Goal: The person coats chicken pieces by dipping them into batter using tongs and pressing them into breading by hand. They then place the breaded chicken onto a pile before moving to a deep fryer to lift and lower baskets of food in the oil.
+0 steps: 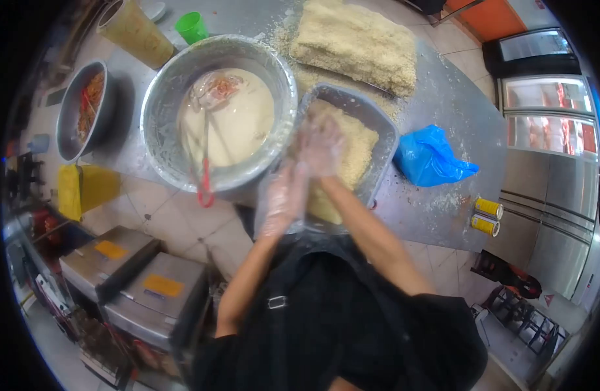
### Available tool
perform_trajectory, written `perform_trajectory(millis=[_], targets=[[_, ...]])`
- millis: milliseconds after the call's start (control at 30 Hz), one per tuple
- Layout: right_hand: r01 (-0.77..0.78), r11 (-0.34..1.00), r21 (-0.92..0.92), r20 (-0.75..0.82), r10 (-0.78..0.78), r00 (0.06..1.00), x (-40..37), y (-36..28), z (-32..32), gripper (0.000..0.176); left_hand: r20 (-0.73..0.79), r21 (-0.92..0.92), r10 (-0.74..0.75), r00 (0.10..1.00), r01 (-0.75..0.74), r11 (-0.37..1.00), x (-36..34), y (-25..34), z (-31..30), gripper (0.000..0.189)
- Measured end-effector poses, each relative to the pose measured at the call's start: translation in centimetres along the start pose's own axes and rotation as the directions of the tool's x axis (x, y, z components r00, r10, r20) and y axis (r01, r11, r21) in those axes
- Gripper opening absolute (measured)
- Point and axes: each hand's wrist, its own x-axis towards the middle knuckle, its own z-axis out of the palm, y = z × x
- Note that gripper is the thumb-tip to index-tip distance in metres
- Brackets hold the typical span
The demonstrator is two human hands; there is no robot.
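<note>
I seem to be at the coating step: my gloved right hand [323, 146] is over the crumbs [360, 140] in the tub [386, 117], and my left [282, 201] is close against it by the bowl [149, 114]. Blur hides how far my fingers are open or whether they hold anything; I judge the next move calls for loose fingers kept over the crumbs.

Beside one large metal bowl [158, 133], one grey tub [384, 124] is being worked at by two gloved hands [323, 148]; two yellow cans [486, 225] and one blue bag [427, 156] are being seen to the bowl's right, one smaller bowl [65, 133] to its left, one green cup [192, 28] and one tall container [137, 34] beyond it.
</note>
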Motion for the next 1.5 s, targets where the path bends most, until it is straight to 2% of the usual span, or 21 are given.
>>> perform_trajectory(millis=[67,167,233,267,333,367,500,600,667,800,900,1000,1033,1100,1167,1200,1267,1300,1367,1433,1500], targets=[[0.146,0.989,-0.031,-0.202,-0.149,0.968,-0.5,0.0,-0.2,0.070,-0.061,-0.155,0.080,0.995,-0.089,0.984,0.3,-2.0,1.0,0.049],[0.167,0.979,-0.114,0.154,-0.148,0.977,1.3,1.0,-5.0,0.070,0.100,-0.229,-0.020,0.995,0.043,0.973,0.3,-2.0,0.3,0.049],[0.017,0.829,0.559,0.267,-0.199,0.943,2.7,3.9,-6.7,0.075,0.048,-0.259,0.021,0.999,-0.008,0.966,-0.2,-1.4,-0.1,0.050],[0.032,0.832,0.554,0.261,-0.210,0.942,3.7,4.8,-8.4,0.075,-0.008,-0.285,0.061,0.998,-0.060,0.957,-0.3,-1.1,-0.3,0.050],[0.080,0.994,0.079,0.590,-0.111,0.800,4.9,5.5,-11.7,0.083,0.048,-0.250,0.038,0.998,-0.025,0.968,-0.1,-1.1,-0.9,0.052],[0.202,0.979,0.007,0.418,-0.186,0.889,4.6,7.0,-9.6,0.088,0.122,-0.201,0.014,0.992,0.011,0.979,-0.1,-1.2,-1.2,0.054],[0.302,0.953,0.004,0.295,-0.290,0.910,3.1,7.5,-8.6,0.073,0.049,-0.269,0.109,0.993,-0.092,0.959,0.8,-3.1,0.2,0.053],[0.196,0.961,0.197,0.574,-0.275,0.772,4.1,7.0,-9.4,0.068,0.161,-0.047,0.011,0.987,-0.004,0.999,-0.2,-0.2,-2.3,0.055],[0.253,0.939,0.232,0.272,-0.312,0.910,1.8,4.9,-13.2,0.058,0.195,-0.014,0.012,0.981,-0.009,1.000,-0.8,0.8,-2.9,0.056],[0.344,0.935,0.088,0.041,-0.349,0.936,0.2,4.8,-14.3,0.046,0.188,0.163,0.009,0.982,-0.040,0.986,0.6,-1.0,0.2,0.054],[0.355,0.919,0.171,-0.026,-0.356,0.934,-1.4,5.3,-12.0,0.036,0.209,0.294,-0.039,0.977,-0.024,0.955,0.2,0.4,0.7,0.053],[0.515,0.694,0.503,-0.192,-0.491,0.850,-2.6,6.7,-9.7,0.031,0.025,0.321,0.133,0.991,-0.134,0.938,0.8,-0.9,1.9,0.054],[0.329,0.912,0.244,0.119,-0.365,0.923,-2.3,9.1,-6.2,0.032,0.156,0.347,0.238,0.959,-0.279,0.895,2.0,-2.6,3.5,0.045],[0.043,0.995,-0.088,0.309,-0.014,0.951,-3.5,8.1,-6.2,0.037,0.289,0.351,0.336,0.897,-0.425,0.834,2.7,-3.5,4.7,0.039],[-0.078,0.994,-0.071,0.259,0.094,0.961,-7.1,6.6,-5.4,0.045,0.420,0.250,0.310,0.853,-0.437,0.864,2.7,-2.9,5.4,0.047],[0.048,0.998,0.030,0.180,-0.053,0.982,-8.5,9.2,-0.2,0.048,0.418,0.250,0.312,0.853,-0.439,0.863,2.9,-3.3,6.5,0.047],[0.195,0.973,0.121,0.079,-0.206,0.975,-9.0,10.2,2.2,0.052,0.382,-0.164,-0.178,0.907,0.256,0.953,3.8,-4.9,9.5,0.048],[-0.086,0.869,0.488,0.144,0.017,0.989,-9.2,9.6,1.5,0.053,0.377,-0.222,-0.229,0.897,0.328,0.918,4.0,-4.8,10.1,0.052],[-0.696,0.194,0.692,0.661,0.220,0.718,-7.6,11.9,3.5,0.053,0.405,-0.391,-0.180,0.896,0.348,0.852,4.2,-6.3,12.1,0.054],[-0.564,0.266,0.782,0.468,0.347,0.813,-6.3,8.9,-3.2,0.051,0.429,-0.547,-0.122,0.895,0.365,0.753,4.5,-5.5,11.8,0.056],[-0.337,0.482,0.809,0.189,0.329,0.925,-4.0,9.3,-4.9,0.047,0.244,-0.398,-0.014,0.970,0.113,0.910,3.9,-1.7,8.0,0.069]])
